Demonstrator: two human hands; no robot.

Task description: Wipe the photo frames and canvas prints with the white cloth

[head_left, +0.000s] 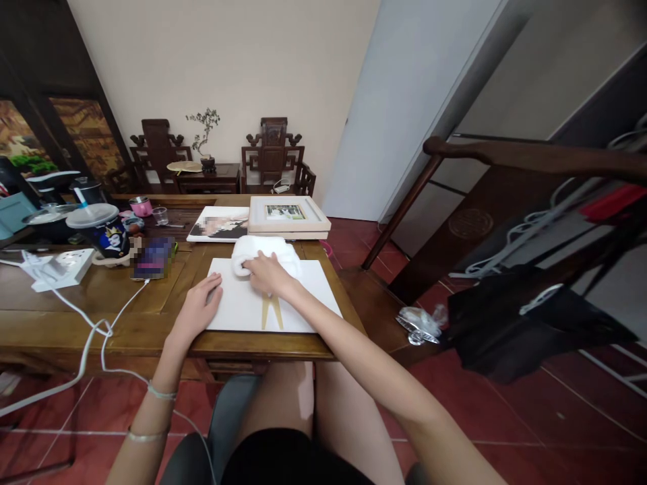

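Note:
A white board [318,303] lies flat at the table's front edge, with a tan shape of two legs [271,313] on its face. My right hand [267,273] reaches across the board, its fingers curled on a folded white towel [265,247] at the far side. The towel partly covers the board. Resting at the board's left edge is my left hand [201,304], fingers extended and holding nothing. My right hand and forearm hide part of the board.
Behind the towel are a framed picture [288,214] and a photo panel [217,225]. At left stand a lidded drink cup [108,232], a phone [151,258] and a white power strip [65,269] with cables. A wooden chair [470,222] stands at right.

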